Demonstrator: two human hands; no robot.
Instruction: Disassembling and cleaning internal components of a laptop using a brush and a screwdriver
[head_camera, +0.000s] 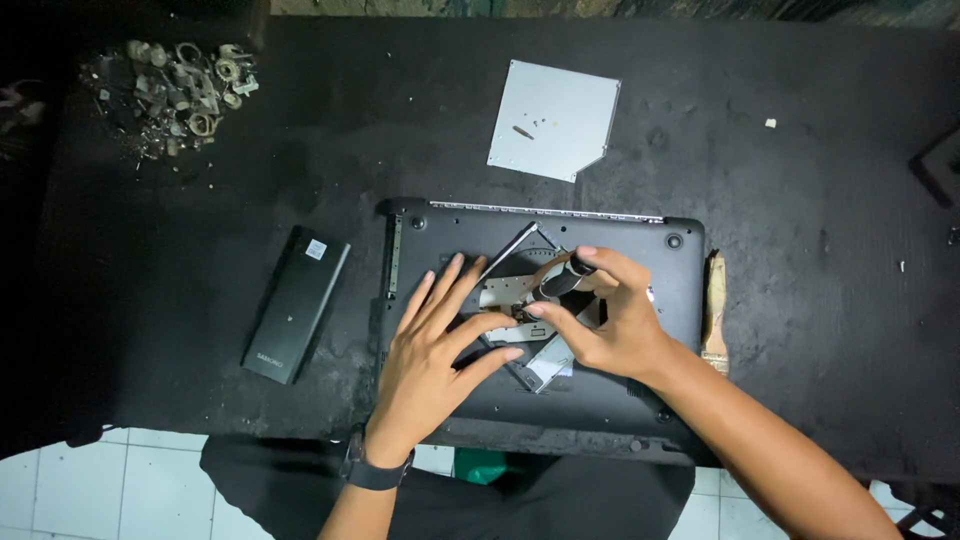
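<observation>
The black desk (800, 330) has open room at right. The upturned laptop base (600, 390) sits at its near edge. The left hand (435, 355) lies flat on it, fingers spread; the right hand (600, 310) pinches a small dark tool (562, 280) over the opened bay (510, 300).

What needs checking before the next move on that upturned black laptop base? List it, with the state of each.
1. Black laptop base lies flat on the dark worktable: ok.
2. Left hand spread flat on the base, steadying it: ok.
3. Right hand grips a small dark-handled tool over the open bay: ok.
4. Tool tip seated on a screw: cannot tell, the fingers hide it.
5. Silver square drive unit set apart behind the laptop, with small loose bits lying on it: ok.
6. Long black battery pack out and lying left of the base: ok.
</observation>
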